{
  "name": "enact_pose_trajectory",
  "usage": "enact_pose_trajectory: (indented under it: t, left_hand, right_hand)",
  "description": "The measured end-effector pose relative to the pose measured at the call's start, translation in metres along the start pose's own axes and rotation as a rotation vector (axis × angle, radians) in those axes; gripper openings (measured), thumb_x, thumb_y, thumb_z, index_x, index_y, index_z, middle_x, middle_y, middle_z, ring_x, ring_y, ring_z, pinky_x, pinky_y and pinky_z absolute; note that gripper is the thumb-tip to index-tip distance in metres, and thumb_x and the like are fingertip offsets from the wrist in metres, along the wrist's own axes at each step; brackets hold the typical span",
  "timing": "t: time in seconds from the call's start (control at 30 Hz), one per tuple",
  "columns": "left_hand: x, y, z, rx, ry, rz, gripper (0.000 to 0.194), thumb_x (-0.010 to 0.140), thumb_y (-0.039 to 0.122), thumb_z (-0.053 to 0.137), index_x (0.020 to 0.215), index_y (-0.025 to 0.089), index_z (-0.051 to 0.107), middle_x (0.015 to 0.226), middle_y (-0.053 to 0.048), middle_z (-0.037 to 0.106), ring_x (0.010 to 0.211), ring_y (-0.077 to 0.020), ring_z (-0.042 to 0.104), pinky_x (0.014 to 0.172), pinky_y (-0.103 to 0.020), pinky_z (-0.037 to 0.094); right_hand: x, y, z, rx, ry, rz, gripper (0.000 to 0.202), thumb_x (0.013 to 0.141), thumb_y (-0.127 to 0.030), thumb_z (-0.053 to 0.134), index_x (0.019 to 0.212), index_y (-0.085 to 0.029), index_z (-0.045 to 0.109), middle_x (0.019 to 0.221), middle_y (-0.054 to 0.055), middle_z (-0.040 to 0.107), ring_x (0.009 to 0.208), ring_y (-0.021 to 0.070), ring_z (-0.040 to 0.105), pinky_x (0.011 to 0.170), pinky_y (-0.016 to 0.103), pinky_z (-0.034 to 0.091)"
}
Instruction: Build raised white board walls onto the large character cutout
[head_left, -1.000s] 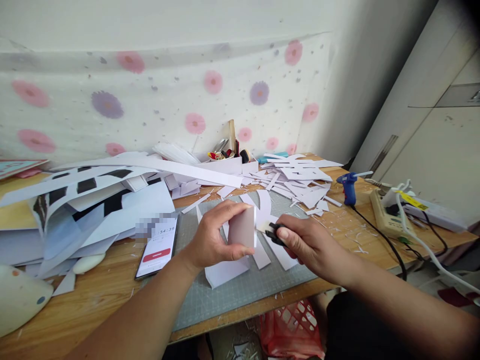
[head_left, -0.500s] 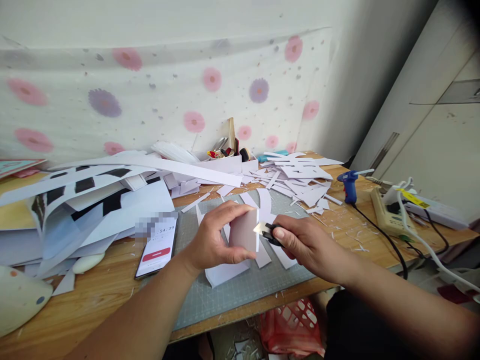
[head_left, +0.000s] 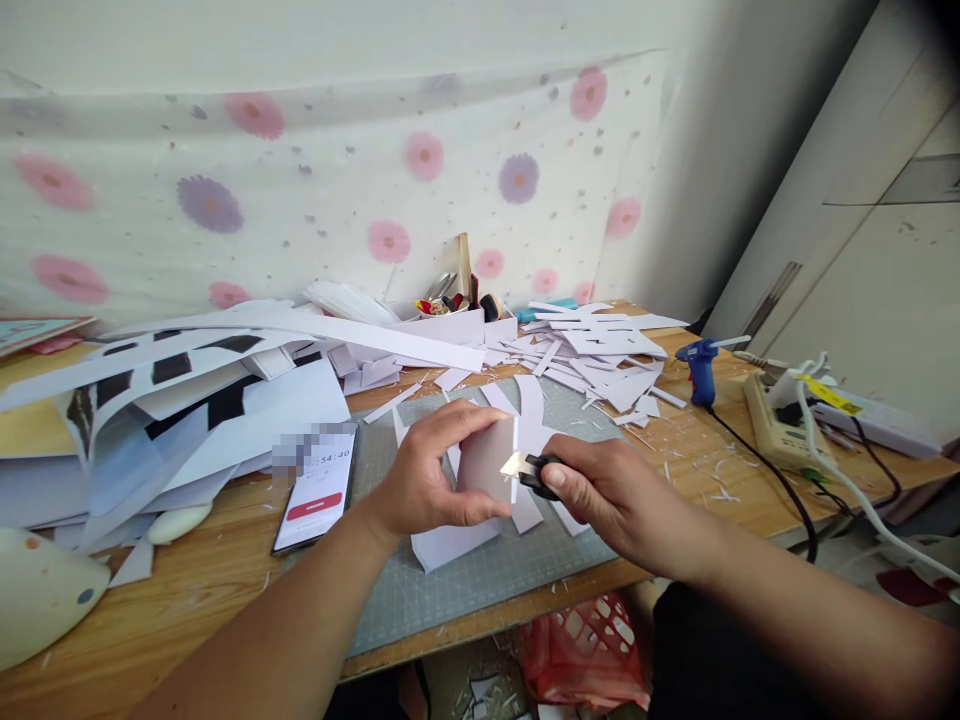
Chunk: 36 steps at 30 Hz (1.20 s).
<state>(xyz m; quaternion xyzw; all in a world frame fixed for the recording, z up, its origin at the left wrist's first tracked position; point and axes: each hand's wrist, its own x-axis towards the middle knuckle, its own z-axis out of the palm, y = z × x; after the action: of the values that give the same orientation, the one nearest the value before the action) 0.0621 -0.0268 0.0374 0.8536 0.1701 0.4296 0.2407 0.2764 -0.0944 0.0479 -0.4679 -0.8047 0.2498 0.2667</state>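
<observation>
My left grip [head_left: 431, 467] pinches white board [head_left: 482, 462]; right grip [head_left: 619, 497] clenches cutter [head_left: 538, 477], blade [head_left: 511, 464] by board's 3 o'clock edge. I'd best stroke lightly (pinch kept clear).

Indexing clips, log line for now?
left hand: grips pale board | right hand: holds cutter, blade at board's edge | below: cutting mat

Board piece [head_left: 484, 462]: looked like smooth, matt card or foam board.
Blade [head_left: 511, 465]: was bright metal, glinting from where I stood.
Knife handle [head_left: 537, 477]: seemed black plastic.
Cutting mat [head_left: 450, 605]: had a flat, dull finish.
Table [head_left: 172, 620]: was smooth, grained wood.
Glue gun [head_left: 701, 372]: looked like hard blue plastic.
Phone [head_left: 319, 500]: had a smooth, glassy front.
Wall sheet [head_left: 315, 200]: was creased plastic or cloth; I couldn't tell.
</observation>
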Motion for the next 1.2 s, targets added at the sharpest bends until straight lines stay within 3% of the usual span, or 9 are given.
enact_pose_trajectory:
  t: [0.3,0.37,0.5,0.6,0.87,1.2]
  left_hand:
    - [-0.002,-0.005,-0.005,-0.032,0.016,-0.103,0.066,0.061,0.055,0.075,0.114,0.019,0.061,0.101,-0.010,0.060,0.091,-0.0254,0.056,0.079,-0.038,0.045]
    - [-0.002,-0.005,-0.004,-0.017,0.020,-0.108,0.065,0.061,0.055,0.075,0.113,0.018,0.061,0.099,-0.010,0.060,0.089,-0.0251,0.056,0.077,-0.037,0.045]
    - [-0.003,-0.001,-0.001,0.016,0.042,-0.128,0.064,0.062,0.055,0.073,0.111,0.017,0.060,0.095,-0.009,0.059,0.084,-0.0235,0.055,0.073,-0.035,0.045]
    - [-0.003,0.002,0.001,0.050,0.071,-0.119,0.065,0.061,0.059,0.072,0.109,0.016,0.061,0.090,-0.008,0.058,0.079,-0.0215,0.053,0.067,-0.032,0.044]
    - [-0.005,0.006,0.004,0.024,0.105,-0.093,0.066,0.061,0.062,0.071,0.108,0.016,0.061,0.085,-0.006,0.056,0.075,-0.0189,0.051,0.064,-0.030,0.042]
    - [-0.005,0.007,0.005,0.004,0.071,-0.014,0.064,0.061,0.059,0.072,0.110,0.019,0.060,0.084,-0.005,0.056,0.074,-0.0187,0.050,0.064,-0.031,0.040]
  right_hand:
    - [-0.010,-0.009,0.005,-0.023,-0.102,-0.132,0.040,0.094,-0.049,0.032,0.076,-0.019,0.051,0.062,-0.001,0.050,0.055,0.0109,0.043,0.053,0.024,0.033]
    - [-0.011,-0.007,0.002,0.025,-0.033,-0.179,0.036,0.094,-0.046,0.035,0.082,-0.019,0.055,0.067,0.000,0.054,0.058,0.0115,0.047,0.056,0.023,0.036]
    - [-0.011,0.003,-0.009,0.002,0.220,-0.205,0.032,0.093,-0.041,0.044,0.118,-0.023,0.053,0.095,0.005,0.061,0.084,0.0164,0.056,0.072,0.027,0.042]
    - [-0.011,0.008,-0.012,-0.102,0.246,-0.208,0.040,0.093,-0.042,0.044,0.129,-0.025,0.047,0.094,0.006,0.056,0.086,0.0191,0.053,0.075,0.032,0.043]
    - [-0.007,0.003,-0.005,-0.250,0.245,-0.288,0.042,0.092,-0.041,0.045,0.129,-0.020,0.046,0.096,0.009,0.050,0.088,0.0219,0.047,0.076,0.039,0.043]
    - [-0.002,0.006,-0.003,-0.232,0.313,-0.277,0.040,0.090,-0.042,0.049,0.125,-0.022,0.049,0.094,0.008,0.049,0.088,0.0218,0.047,0.076,0.039,0.043]
